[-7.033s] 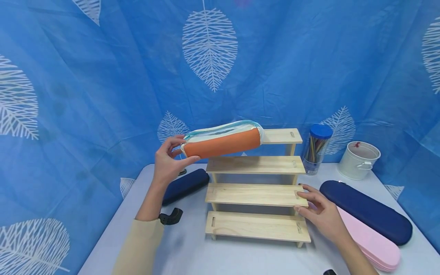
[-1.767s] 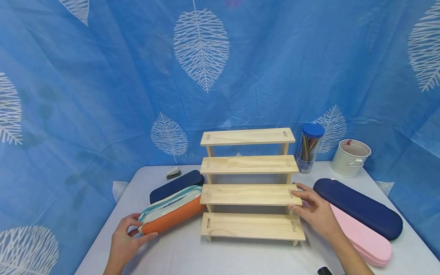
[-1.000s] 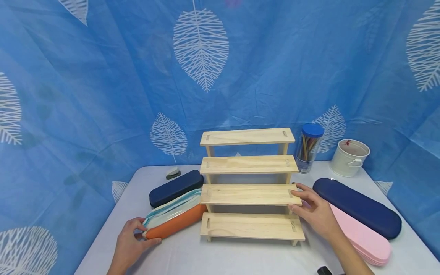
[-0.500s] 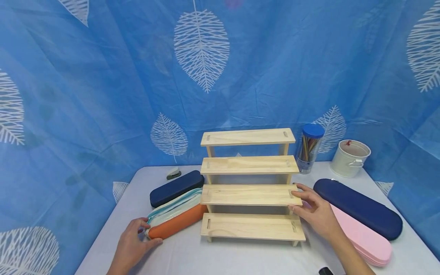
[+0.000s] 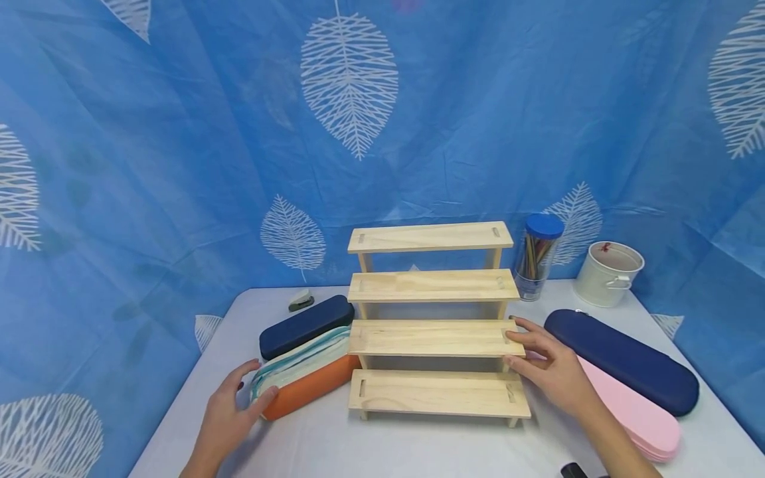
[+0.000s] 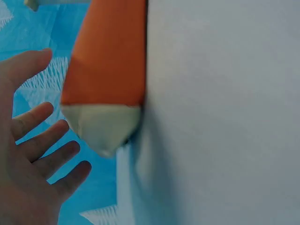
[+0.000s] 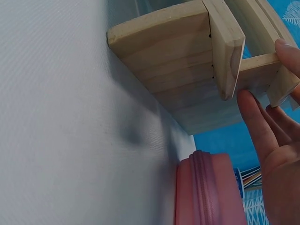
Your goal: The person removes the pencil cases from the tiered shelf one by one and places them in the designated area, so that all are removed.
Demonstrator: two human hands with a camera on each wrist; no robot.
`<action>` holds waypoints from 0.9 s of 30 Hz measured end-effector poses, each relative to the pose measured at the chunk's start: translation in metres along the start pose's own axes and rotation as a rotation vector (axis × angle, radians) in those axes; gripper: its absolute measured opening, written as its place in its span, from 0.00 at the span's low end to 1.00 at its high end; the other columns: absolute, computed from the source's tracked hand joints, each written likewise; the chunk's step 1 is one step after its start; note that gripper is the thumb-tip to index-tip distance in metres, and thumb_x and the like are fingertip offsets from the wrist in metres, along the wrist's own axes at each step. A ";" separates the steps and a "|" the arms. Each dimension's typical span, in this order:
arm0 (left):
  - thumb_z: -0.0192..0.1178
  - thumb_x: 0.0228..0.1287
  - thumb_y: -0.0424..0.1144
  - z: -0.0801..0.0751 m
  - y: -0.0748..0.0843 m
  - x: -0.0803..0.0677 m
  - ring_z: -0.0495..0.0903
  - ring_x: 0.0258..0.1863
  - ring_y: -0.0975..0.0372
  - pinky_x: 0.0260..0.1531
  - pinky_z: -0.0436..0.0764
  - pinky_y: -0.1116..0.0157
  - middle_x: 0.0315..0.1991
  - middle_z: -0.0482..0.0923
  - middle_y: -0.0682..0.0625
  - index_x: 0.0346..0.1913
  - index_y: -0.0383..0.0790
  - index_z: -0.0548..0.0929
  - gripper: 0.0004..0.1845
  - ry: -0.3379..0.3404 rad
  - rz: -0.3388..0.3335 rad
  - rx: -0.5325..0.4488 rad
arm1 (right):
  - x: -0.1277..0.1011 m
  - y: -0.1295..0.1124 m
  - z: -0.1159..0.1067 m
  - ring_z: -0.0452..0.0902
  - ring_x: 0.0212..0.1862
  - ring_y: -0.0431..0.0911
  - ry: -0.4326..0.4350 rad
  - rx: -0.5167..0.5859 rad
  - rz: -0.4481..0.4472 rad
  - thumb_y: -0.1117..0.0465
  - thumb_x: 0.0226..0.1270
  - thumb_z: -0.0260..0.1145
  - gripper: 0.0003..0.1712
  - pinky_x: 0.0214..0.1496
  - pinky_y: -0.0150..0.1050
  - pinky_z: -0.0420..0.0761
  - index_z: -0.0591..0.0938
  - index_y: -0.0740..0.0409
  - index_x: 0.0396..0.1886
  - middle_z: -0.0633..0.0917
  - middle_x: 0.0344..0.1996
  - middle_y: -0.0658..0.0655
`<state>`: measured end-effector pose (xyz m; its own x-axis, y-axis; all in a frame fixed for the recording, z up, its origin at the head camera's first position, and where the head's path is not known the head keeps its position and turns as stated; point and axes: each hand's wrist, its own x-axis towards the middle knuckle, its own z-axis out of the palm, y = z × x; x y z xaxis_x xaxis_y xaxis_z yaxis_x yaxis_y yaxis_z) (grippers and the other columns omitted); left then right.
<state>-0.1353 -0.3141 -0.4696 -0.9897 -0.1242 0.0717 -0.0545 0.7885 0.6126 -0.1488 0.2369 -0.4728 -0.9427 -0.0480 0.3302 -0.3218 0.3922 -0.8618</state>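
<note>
An orange and white zippered pencil case (image 5: 313, 387) with teal trim lies on the table to the left of the stepped wooden shelf (image 5: 433, 337). At its near end is my left hand (image 5: 226, 417), thumb and fingers spread. The left wrist view shows those fingers straight and apart around the case's pale end (image 6: 101, 126), gripping nothing. My right hand (image 5: 552, 372) holds the right end of the shelf's second board from the bottom, fingers on top and thumb at the front edge. From the right wrist view, the hand (image 7: 281, 173) reaches around the board's end.
Behind the orange case lie a dark blue case (image 5: 307, 326) and a small stapler (image 5: 301, 301). Right of the shelf are a navy case (image 5: 621, 362), a pink case (image 5: 630, 410), a blue-lidded tube of pencils (image 5: 540, 259) and a white bucket (image 5: 609, 275).
My left hand has brought the orange case down from the upper boards to the table at left, nudged it rightward, and let go. My right hand has stayed on the shelf.
</note>
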 end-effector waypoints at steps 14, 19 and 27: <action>0.66 0.57 0.57 0.008 0.048 0.023 0.61 0.66 0.46 0.57 0.65 0.38 0.70 0.62 0.45 0.68 0.45 0.68 0.39 -0.044 0.277 0.167 | -0.002 -0.007 -0.011 0.73 0.53 0.31 -0.048 -0.216 -0.055 0.56 0.59 0.73 0.26 0.46 0.32 0.80 0.79 0.47 0.59 0.69 0.67 0.56; 0.66 0.55 0.61 0.015 0.070 0.032 0.61 0.67 0.48 0.56 0.66 0.38 0.70 0.61 0.48 0.70 0.50 0.65 0.42 -0.083 0.334 0.226 | -0.006 -0.004 -0.016 0.74 0.55 0.37 -0.107 -0.292 -0.090 0.53 0.61 0.71 0.31 0.49 0.32 0.78 0.74 0.40 0.64 0.71 0.65 0.55; 0.61 0.54 0.69 0.026 0.098 0.046 0.59 0.69 0.50 0.57 0.64 0.37 0.72 0.57 0.52 0.71 0.54 0.64 0.44 -0.118 0.458 0.287 | -0.011 -0.004 -0.020 0.68 0.63 0.43 -0.137 -0.509 -0.170 0.47 0.59 0.72 0.39 0.59 0.18 0.58 0.68 0.34 0.70 0.72 0.64 0.47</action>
<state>-0.1894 -0.2268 -0.4264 -0.9280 0.3253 0.1814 0.3672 0.8808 0.2990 -0.1349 0.2545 -0.4647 -0.8948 -0.2555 0.3662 -0.4197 0.7615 -0.4940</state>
